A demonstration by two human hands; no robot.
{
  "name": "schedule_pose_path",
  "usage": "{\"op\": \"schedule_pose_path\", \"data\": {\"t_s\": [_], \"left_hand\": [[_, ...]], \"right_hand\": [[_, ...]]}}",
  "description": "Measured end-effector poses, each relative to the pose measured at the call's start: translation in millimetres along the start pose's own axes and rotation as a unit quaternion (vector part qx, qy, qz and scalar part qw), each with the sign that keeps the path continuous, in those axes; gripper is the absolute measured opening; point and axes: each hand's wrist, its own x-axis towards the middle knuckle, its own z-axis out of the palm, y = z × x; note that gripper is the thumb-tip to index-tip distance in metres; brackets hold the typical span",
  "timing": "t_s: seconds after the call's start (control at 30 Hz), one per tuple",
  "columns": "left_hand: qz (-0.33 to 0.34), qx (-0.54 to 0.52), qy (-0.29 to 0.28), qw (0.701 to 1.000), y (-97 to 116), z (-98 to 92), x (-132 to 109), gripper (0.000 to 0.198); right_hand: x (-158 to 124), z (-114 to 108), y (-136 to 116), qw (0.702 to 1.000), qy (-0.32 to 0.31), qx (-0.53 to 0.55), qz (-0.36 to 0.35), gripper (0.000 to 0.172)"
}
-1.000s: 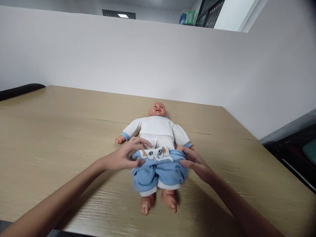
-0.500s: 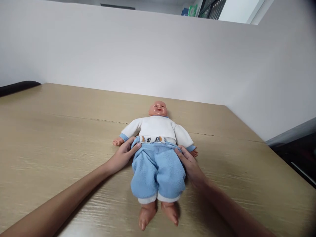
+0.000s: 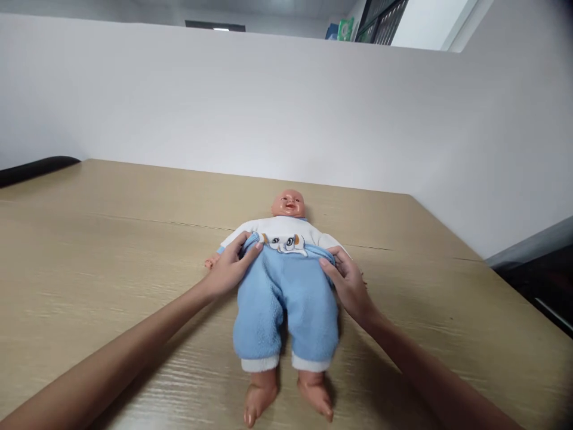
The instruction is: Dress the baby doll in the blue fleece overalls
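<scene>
A baby doll (image 3: 289, 205) lies on its back, its feet towards me. It wears a white top (image 3: 282, 226) with blue cuffs and light blue fleece trousers (image 3: 286, 298) with white hems. My left hand (image 3: 229, 266) pinches the trousers' waistband at the doll's hip on the left. On the opposite hip, my right hand (image 3: 349, 280) grips the same waistband, thumb in front. Between my hands the waist edge is lifted and shows an embroidered animal face with eyes. My right hand hides most of the doll's hand on that side.
The doll rests on a wooden table (image 3: 134, 251) with a seam across it. A pale partition wall (image 3: 224, 107) rises behind the table and along the right. At the far left is a black curved object (image 3: 40, 169); a dark object (image 3: 541, 275) stands at the right edge.
Both my hands have moved up the doll's body, drawing the waistband higher. The trousers look smoother, the embroidered face shows more, and the doll's feet are farther apart.
</scene>
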Motion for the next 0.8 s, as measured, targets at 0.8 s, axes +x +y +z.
{"op": "schedule_pose_path", "data": {"t_s": [0.8], "left_hand": [[-0.044,-0.123,-0.108,0.986,-21.4,-6.5,21.7,0.051]], "right_hand": [[27.2,4.4,12.4,0.995,-0.059,-0.084,0.022,0.031]]}}
